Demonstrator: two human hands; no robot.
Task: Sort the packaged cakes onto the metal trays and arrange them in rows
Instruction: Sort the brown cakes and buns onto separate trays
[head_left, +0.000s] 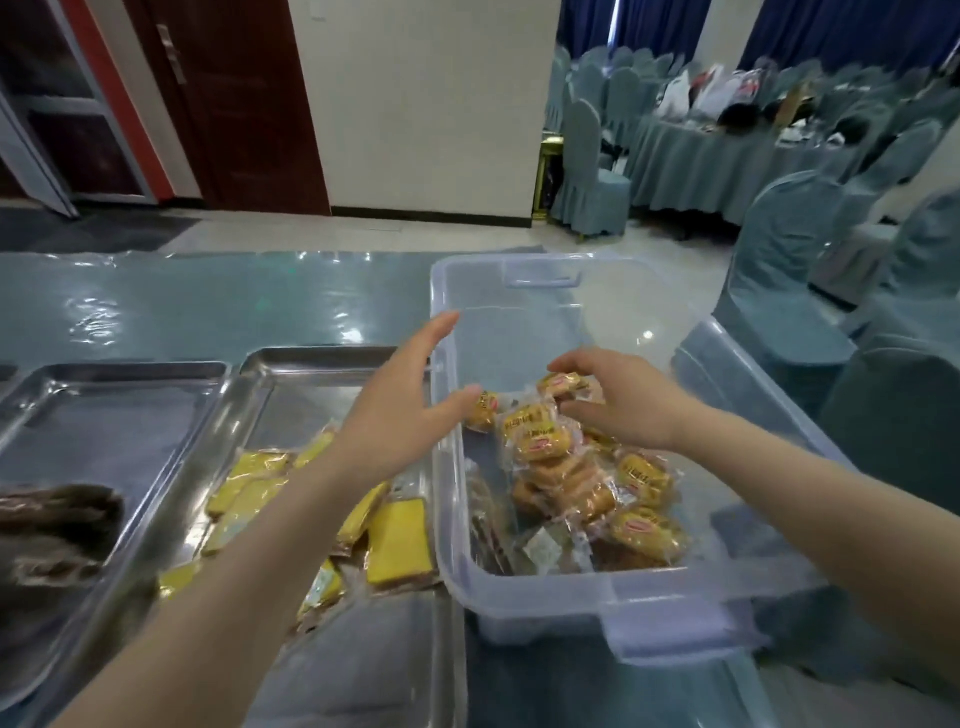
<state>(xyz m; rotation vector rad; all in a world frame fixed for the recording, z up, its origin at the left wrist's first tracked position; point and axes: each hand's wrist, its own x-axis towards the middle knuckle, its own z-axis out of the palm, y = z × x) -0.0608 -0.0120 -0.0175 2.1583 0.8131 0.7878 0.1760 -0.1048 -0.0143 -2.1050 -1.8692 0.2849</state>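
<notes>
Picking from the bin (670, 592), my right hand (621, 402) pinches a cake (563, 385), left hand (402, 402) spread and unladen; next I judge a carry to the tray (311, 364).

Beside my two shiny metal trays (249, 410), flat yellow wrapped cakes (400, 545) lie jumbled; golden-brown wrapped cakes (540, 441) heap in the bin.
</notes>
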